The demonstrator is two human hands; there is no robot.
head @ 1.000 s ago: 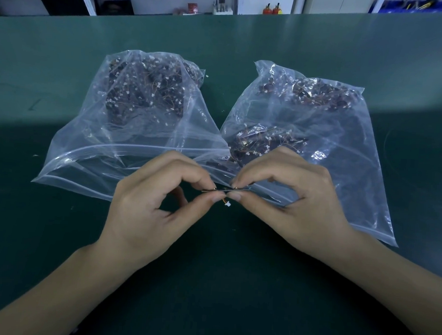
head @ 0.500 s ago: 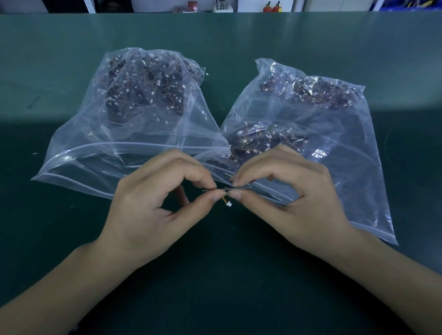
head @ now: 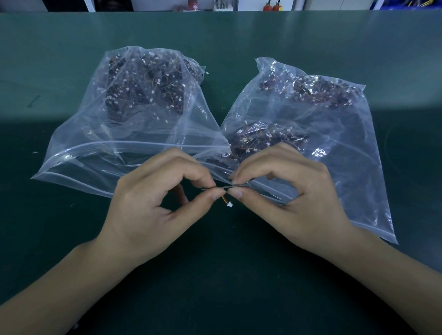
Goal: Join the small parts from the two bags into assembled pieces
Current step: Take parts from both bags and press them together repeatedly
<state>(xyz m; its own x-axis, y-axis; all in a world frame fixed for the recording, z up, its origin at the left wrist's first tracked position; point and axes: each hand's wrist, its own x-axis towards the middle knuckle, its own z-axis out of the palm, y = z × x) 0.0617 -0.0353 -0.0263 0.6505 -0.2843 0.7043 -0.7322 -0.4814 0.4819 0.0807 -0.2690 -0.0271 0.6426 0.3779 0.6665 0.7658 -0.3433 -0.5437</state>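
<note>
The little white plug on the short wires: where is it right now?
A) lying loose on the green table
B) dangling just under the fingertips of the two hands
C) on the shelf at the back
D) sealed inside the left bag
B: the white plug hangs on its orange wires just below where the left hand and right hand pinch a thin dark part between thumb and forefinger, in front of the bags.
</note>
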